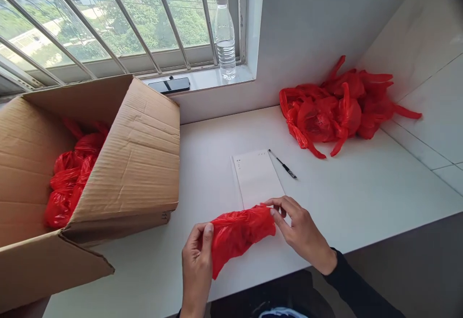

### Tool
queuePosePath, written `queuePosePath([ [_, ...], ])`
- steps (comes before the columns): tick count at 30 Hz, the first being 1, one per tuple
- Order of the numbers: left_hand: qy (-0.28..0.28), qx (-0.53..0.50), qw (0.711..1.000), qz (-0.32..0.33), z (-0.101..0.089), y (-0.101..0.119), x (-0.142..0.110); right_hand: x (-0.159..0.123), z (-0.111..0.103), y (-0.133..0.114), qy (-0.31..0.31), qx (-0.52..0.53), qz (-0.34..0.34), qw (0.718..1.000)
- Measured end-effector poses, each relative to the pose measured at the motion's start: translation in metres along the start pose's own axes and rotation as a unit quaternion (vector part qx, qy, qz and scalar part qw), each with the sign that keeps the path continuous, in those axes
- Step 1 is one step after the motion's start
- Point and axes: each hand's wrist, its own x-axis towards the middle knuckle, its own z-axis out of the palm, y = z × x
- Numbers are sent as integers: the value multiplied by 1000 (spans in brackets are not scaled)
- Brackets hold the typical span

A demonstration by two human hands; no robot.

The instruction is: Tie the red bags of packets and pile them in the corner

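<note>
Red bag [240, 235], six o'clock: being thumb-and-finger pinched by left hand [197, 257] at its nine o'clock, right hand [300, 228] at its two; probably needing light, even tension.

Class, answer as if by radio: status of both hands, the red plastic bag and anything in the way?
Left hand and right hand pinching opposite ends. Red plastic bag crumpled, stretched between them. Notepad partly hidden behind it; pen beside notepad.

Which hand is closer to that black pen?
Right: the right hand is below the pen in the picture; the left hand is farther, lower and to the left.
</note>
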Motion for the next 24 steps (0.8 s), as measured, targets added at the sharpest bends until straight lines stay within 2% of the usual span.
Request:
queuePosePath([
  [3, 17, -9, 1000, 1, -6, -5, 4, -5, -10, 3, 6, 6, 33, 999],
  [6, 13, 65, 994, 91, 0, 0, 3, -5, -4, -4, -14, 26, 13, 999],
  [8, -2, 133, 979, 155, 6, 5, 2, -3, 5, -11, -33, 43, 11, 998],
  [12, -25, 183, 958, 219, 11, 10, 3, 3, 17, -17, -59, 43, -1, 997],
  [15, 20, 141, 972, 188, 4, 9, 5, 2, 12, -14, -25, 45, 5, 999],
  [19, 73, 103, 986, 109, -3, 11, 3, -8, -3, -12, 28, 84, 93, 992],
  [21, 68, 117, 983, 121, -2, 16, 0, -13, -6, -15, 28, 111, 110, 987],
  [24, 18, 160, 966, 201, 4, 29, -6, -17, -7, -21, 9, 138, 94, 986],
])
